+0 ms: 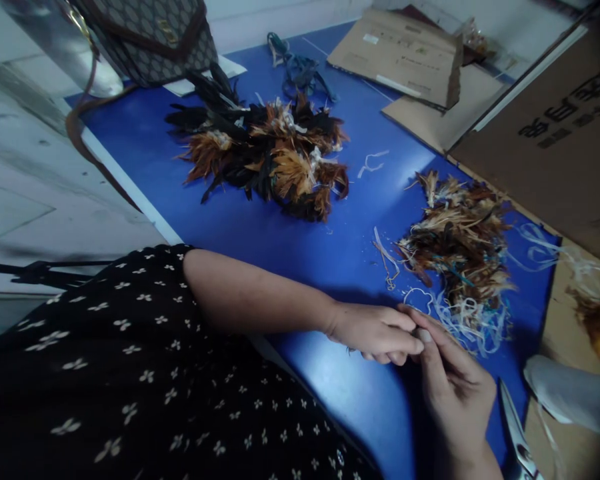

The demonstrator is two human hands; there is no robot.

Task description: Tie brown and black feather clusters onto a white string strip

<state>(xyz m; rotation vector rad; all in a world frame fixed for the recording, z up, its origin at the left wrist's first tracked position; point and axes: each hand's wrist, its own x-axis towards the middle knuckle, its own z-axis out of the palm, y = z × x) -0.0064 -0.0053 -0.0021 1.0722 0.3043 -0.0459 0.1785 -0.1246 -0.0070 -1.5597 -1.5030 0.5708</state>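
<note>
1. Feather pile (455, 233): R side of counter (230, 230); white strands (473, 327) at its near edge.
2. L hand (375, 330): fingers curled in, touching R hand (460, 393); any item pinched hidden, can't tell.
3. R hand: thumb & forefinger pressed tog. at tips; contents unclear.
4. Scissors (516, 433): near R. Feather bundles (295, 170): far L.

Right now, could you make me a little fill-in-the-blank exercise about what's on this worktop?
1. The colour of the tabletop is ____.
2. The two large piles on it are mostly ____.
3. The left hand meets the right hand, beside which lies a pair of ____.
4. The big brown box at the upper right is made of ____.

Missing words: blue; feathers; scissors; cardboard.
</note>
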